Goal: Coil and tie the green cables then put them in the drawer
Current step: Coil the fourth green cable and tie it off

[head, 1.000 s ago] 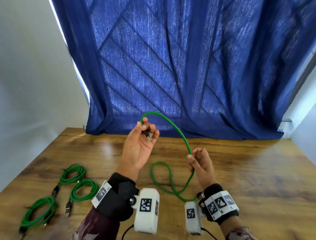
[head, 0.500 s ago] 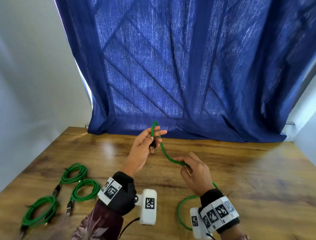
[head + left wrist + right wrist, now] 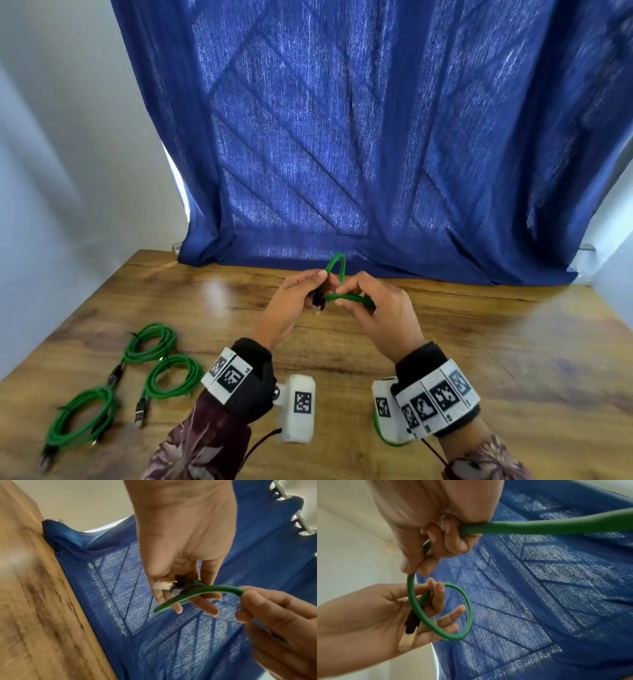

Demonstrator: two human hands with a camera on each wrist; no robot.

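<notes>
1. The green cable (image 3: pixel 346 297) is held up over the wooden table (image 3: pixel 496 342), between both hands, in front of the person's chest; one small loop of it stands up above the fingers, and a further length runs down under the right wrist, where it shows as a green curve beside the white wrist camera.
2. The left hand (image 3: pixel 291 305) pinches the cable near its black plug (image 3: pixel 411 623): the thumb and first fingers close on the cord, while the other fingers stay loosely stretched, with the loop lying across them in the right wrist view.
3. The right hand (image 3: pixel 380 315) has its fingers curled round the cable, thumb and forefinger nipping the cord just beside the left hand's fingertips. The right wrist view shows the cord passing through the closed fist and out on the far side.
4. The two hands are almost touching, joined by the short stretch of cord.
5. To the left on the table lie three coiled green cables (image 3: pixel 161 359), close together, their dark plugs pointing toward the near edge.
6. Behind the table hangs a blue curtain (image 3: pixel 342 137), its hem resting on the far edge of the tabletop, with a pale wall (image 3: pixel 68 137) at the left.
</notes>
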